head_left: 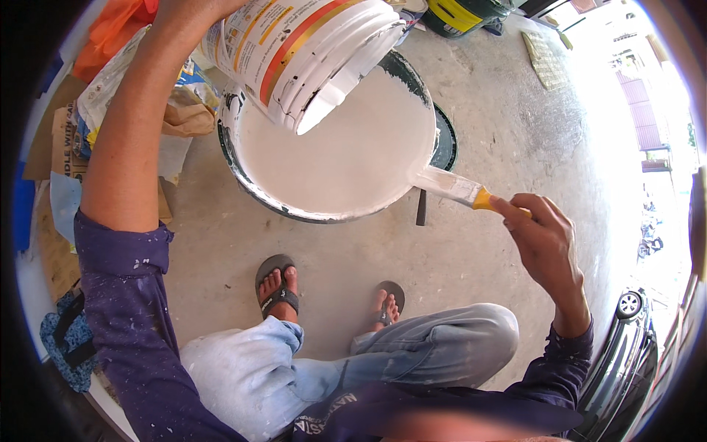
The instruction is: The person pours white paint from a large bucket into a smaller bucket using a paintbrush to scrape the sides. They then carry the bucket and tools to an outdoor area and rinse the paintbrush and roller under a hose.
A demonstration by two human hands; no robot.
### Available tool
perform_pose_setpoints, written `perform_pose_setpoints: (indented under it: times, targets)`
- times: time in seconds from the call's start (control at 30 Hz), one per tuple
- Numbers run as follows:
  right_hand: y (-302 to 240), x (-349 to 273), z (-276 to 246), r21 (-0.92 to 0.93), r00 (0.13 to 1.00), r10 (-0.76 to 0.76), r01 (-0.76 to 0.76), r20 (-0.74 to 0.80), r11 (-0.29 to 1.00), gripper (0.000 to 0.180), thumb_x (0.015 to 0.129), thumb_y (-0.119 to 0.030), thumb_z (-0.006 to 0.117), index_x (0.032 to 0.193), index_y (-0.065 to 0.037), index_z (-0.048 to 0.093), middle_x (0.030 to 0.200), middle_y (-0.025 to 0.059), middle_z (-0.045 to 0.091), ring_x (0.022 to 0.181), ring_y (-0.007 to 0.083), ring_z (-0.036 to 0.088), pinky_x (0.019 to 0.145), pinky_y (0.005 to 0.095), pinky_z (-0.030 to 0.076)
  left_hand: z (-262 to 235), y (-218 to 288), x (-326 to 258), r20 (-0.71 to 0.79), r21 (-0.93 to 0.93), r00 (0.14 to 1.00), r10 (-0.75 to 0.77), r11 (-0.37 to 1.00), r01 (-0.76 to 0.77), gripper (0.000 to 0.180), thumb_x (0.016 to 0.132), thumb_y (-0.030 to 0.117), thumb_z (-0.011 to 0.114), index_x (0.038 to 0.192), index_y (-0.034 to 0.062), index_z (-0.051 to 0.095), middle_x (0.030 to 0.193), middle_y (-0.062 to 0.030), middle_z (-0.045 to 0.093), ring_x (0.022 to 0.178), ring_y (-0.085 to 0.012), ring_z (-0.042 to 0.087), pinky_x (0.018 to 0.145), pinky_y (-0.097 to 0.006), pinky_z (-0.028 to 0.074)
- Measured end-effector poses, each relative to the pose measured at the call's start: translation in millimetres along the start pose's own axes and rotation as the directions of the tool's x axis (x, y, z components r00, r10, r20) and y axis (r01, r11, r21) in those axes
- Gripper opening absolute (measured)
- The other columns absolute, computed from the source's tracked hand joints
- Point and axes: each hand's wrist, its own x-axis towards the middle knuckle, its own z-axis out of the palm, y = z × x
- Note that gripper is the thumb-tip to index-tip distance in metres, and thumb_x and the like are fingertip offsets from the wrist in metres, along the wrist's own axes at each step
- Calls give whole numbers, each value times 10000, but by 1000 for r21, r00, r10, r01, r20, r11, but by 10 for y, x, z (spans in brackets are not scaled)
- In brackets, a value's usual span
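Note:
At the top edge, my left hand is against a white paint bucket with red and gold bands, holding it up; most of its fingers are cut off or hidden. The bucket lies tilted, its open mouth facing down over a wide dark tub. Smooth off-white paint fills much of the tub, and its rim is smeared white. To the right, my right hand grips the yellow handle of a putty knife. Its white-coated blade rests at the tub's right rim.
A dark round object sits partly under the tub's right side, with a short dark bar nearby. Plastic bags and cardboard crowd the left. A black-and-yellow bucket stands behind. A car is at lower right.

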Motion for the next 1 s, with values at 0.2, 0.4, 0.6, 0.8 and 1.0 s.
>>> perform_pose_setpoints:
  times: [0.2,0.4,0.6,0.8,1.0]
  targets:
    - [29,185,168,440,979,203,-175,-19,881,309,969,-27,630,1266,-67,703,921,112,674,723,201,627,645,331,507,71,-34,74,-68,84,996,62,995,-56,451,891,425,680,958,-8,784,880,-197,762,812,-260,740,764,-368,564]
    - [29,199,494,512,970,235,-236,68,826,309,989,-41,608,1287,-66,689,863,111,641,695,197,597,666,346,492,73,-156,133,-68,37,997,-22,999,25,460,881,440,686,938,-6,780,848,-191,755,795,-272,737,750,-381,556]
    - [79,-93,229,377,944,286,-328,163,866,325,970,-44,640,1283,-101,704,870,90,641,707,190,607,647,327,494,34,-211,109,-71,48,996,-57,997,61,525,866,491,683,880,-28,765,761,-194,729,724,-266,717,699,-388,536]
    - [45,-18,225,366,968,233,-185,-93,912,397,923,-29,691,1309,-122,695,993,88,630,750,202,640,671,327,533,73,-239,222,-58,103,992,-110,988,116,543,864,523,674,835,-15,746,715,-182,702,666,-249,680,663,-394,514]
    - [94,207,647,317,988,154,-151,17,936,443,963,-60,672,1401,-108,626,1018,105,631,722,186,642,627,320,543,76,-162,143,-68,221,994,82,973,-66,542,896,504,666,788,-25,723,685,-180,686,649,-269,676,647,-388,508]
